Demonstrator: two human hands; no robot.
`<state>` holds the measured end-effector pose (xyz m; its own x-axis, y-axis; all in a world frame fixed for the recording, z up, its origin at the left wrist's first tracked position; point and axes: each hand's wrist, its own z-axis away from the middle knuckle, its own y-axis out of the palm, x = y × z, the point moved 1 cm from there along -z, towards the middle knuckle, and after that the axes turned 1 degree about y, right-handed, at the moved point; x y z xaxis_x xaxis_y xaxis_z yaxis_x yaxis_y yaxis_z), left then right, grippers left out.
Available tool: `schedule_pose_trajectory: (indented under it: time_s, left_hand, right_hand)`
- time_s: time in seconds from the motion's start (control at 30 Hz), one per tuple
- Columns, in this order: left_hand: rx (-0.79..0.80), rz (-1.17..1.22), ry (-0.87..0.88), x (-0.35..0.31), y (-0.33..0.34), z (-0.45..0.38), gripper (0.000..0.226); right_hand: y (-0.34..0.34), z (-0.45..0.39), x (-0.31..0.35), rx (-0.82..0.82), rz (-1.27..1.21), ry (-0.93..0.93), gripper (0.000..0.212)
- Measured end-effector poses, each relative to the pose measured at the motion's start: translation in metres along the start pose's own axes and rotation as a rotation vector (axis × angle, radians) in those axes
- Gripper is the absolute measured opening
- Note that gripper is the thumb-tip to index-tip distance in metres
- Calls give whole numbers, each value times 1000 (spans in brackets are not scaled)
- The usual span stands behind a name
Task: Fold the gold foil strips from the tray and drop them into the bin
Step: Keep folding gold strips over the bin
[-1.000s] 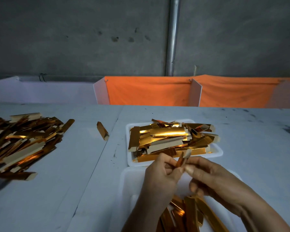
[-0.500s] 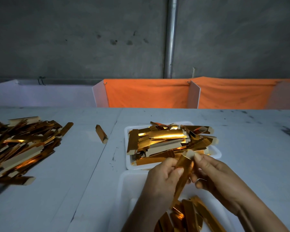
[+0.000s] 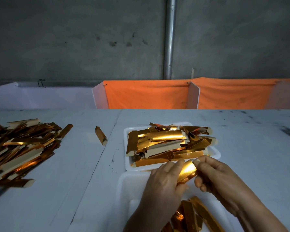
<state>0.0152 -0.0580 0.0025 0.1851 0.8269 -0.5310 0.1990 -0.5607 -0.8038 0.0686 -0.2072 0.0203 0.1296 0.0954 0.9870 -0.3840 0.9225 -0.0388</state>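
On the far left I saw a loose pile of gold strips [image 3: 22,148] on the table [image 3: 77,190], with a single folded piece [image 3: 100,137] beside it. My left hand [image 3: 164,183] was palm down with its fingers curled onto the gold foil strip [image 3: 187,172], which sat between both hands above the white bin [image 3: 132,183], just in front of the tray [image 3: 126,166] heaped with strips. My right hand [image 3: 219,178] pinched the strip's other end, thumb on top.
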Motion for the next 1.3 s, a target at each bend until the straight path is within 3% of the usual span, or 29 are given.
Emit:
schedule_pose_trajectory:
  time_s: [0.2, 0.47, 0.73, 0.9, 1.13, 1.3]
  left_hand:
    - [-64, -38, 19, -1, -4, 1, 58]
    - [61, -158, 109, -3, -11, -6, 50]
    - [-110, -36, 0, 7, -5, -1, 55]
    - [-81, 226, -38, 0, -8, 0, 48]
    - [161, 945, -403, -3, -4, 1, 40]
    - [161, 1002, -445, 3, -4, -1, 41]
  right_hand:
    - [-2, -3, 2, 34, -190, 115, 17]
    - [-7, -1, 6, 129, -367, 228, 11]
    - [-6, -2, 5, 66, -460, 210, 12]
    - [-4, -3, 8, 62, -492, 77, 24]
    - [-2, 1, 9, 49, -252, -143, 31]
    - [5, 4, 10, -2, -81, -210, 25]
